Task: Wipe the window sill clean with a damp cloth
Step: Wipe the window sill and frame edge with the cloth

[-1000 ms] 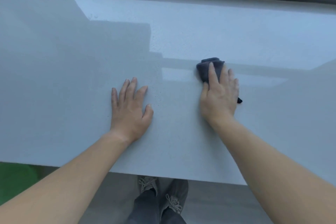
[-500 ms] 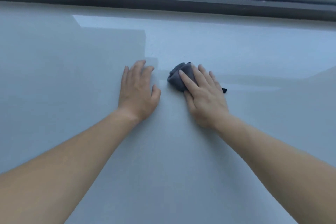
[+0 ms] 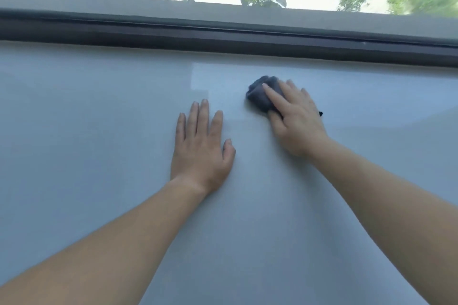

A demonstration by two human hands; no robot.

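Our left hand (image 3: pixel 202 148) lies flat on the sill (image 3: pixel 99 131), fingers straight and slightly spread, holding nothing. Just to its right, our right hand (image 3: pixel 297 116) presses the bunched dark grey cloth (image 3: pixel 260 93) onto the sill, fingers stretched over it and close together, near the dark window frame (image 3: pixel 223 37).

Bare forearms (image 3: pixel 128 228), bare hands (image 3: pixel 202 148)
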